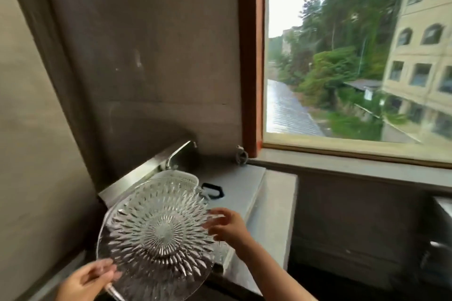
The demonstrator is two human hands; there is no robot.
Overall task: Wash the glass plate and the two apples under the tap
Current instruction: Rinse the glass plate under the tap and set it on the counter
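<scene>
A: Two hands on show from the head camera, and between them the glass plate (156, 234), tilted up so its cut starburst pattern faces us.

B: The left hand (90, 278) has it at the lower-left rim, fingers curled round the edge, a firm pinch by the look of it.

A: And the right hand (226, 226)?

B: At the plate's right rim, fingers spread and loose. There's motion blur there, so whether the fingertips touch the glass or sit just beside it, I cannot tell. It's not clamped on anything.

A: Where's the plate in the room?

B: Held in the air above the sink area, in front of a white colander (181, 176) that peeks out behind its top edge. The tap (177, 154) stands just behind that, against the wall, spout pointing up to the right.

A: Beside it?

B: A grey counter (244, 186) to the right, with a small black-rimmed object (212, 189) lying on it near the colander. Beyond, a window (354, 56) showing trees and a pale building.

A: Apples?

B: None visible here.
</scene>
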